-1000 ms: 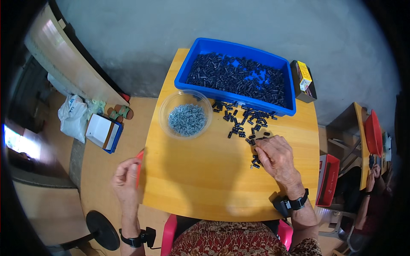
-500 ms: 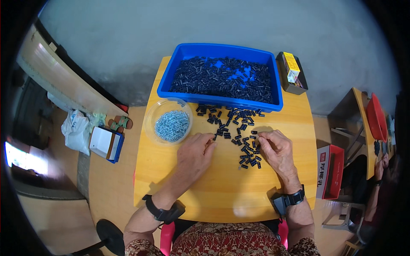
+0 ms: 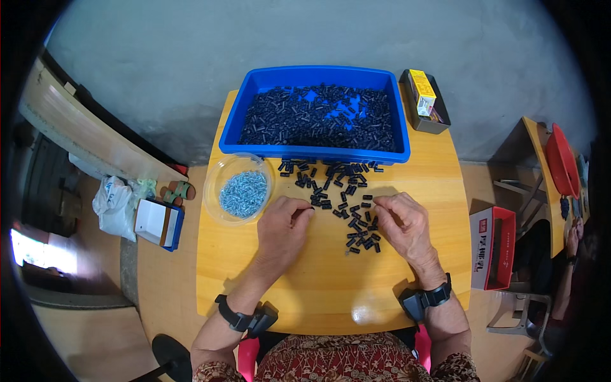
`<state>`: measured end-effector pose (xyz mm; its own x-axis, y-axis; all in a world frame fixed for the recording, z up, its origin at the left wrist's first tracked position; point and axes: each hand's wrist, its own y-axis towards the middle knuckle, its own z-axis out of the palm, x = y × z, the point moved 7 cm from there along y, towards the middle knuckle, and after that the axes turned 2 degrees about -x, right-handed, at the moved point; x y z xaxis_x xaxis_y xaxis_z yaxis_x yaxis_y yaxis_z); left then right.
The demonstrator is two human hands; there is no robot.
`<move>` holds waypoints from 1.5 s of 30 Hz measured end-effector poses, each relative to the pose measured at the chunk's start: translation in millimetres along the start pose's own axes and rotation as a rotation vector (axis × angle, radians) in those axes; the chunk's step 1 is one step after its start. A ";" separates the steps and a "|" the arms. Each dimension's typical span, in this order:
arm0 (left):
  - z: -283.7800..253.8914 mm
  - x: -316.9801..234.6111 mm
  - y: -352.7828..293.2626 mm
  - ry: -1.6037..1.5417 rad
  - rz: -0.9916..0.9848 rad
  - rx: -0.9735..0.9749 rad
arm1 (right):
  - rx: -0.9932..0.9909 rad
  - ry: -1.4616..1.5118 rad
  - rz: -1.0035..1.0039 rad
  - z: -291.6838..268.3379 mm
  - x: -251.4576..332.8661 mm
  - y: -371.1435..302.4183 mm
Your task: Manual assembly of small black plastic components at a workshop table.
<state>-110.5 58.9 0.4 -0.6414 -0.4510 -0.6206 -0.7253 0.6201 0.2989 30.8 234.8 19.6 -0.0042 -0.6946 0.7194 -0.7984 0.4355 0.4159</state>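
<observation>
A loose heap of small black plastic pieces (image 3: 358,219) spreads over the yellow wooden table (image 3: 331,286) between my hands. My left hand (image 3: 279,234) is closed in a pinch at the heap's left side, just right of a clear round tub (image 3: 210,202) of small silvery screws (image 3: 244,194). Whatever is between those fingertips is too small to make out. At the heap's right edge, my right hand (image 3: 405,228) also pinches, thumb against fingers, close to some black pieces. I cannot tell what it holds.
Behind the heap stands a large blue tray (image 3: 318,151) full of similar black pieces. A dark box (image 3: 436,124) with a yellow carton (image 3: 421,89) is at the back right. Right of the table are a red-and-white box (image 3: 485,251) and another person's hand (image 3: 575,237) at a second table.
The view has shifted, so the table and trays appear farther left. Both hands stay pinched beside the heap, with only slight movement.
</observation>
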 end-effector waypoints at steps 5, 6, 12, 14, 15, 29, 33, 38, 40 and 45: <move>28.1 2.5 -26.7 -0.847 -0.536 0.330 | 0.005 -0.019 -0.145 10.1 29.4 -5.0; 28.1 -1.6 -29.6 -0.849 -0.534 0.332 | 0.042 0.005 -0.187 15.7 36.8 -6.9; 41.2 -26.9 -40.1 -1.293 -0.669 0.413 | 0.092 -0.001 -0.271 26.2 39.8 -13.8; 43.7 -29.8 -38.3 -1.295 -0.701 0.422 | 0.070 0.009 -0.272 23.2 39.6 -13.5; 44.4 -30.9 -37.5 -1.295 -0.703 0.422 | 0.070 0.010 -0.271 23.4 39.2 -13.6; 56.0 -34.9 -30.3 -1.325 -0.654 0.470 | -0.021 0.146 -0.169 10.0 34.0 -5.7; 58.2 -33.7 -29.9 -1.332 -0.652 0.473 | -0.031 0.108 -0.205 10.4 36.4 -6.2; 58.3 -35.8 -29.7 -1.331 -0.653 0.496 | -0.027 0.106 -0.201 9.9 35.3 -7.1; 59.3 -36.2 -30.8 -1.340 -0.662 0.497 | -0.022 0.113 -0.188 9.4 34.0 -7.4; 60.7 -34.3 -31.7 -1.350 -0.659 0.525 | 0.010 0.099 -0.217 10.6 35.7 -6.8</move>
<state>-50.4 93.6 -31.8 0.6268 -0.0198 -0.7789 -0.4282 0.8264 -0.3656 29.7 200.9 36.6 0.2269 -0.7117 0.6649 -0.7799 0.2761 0.5617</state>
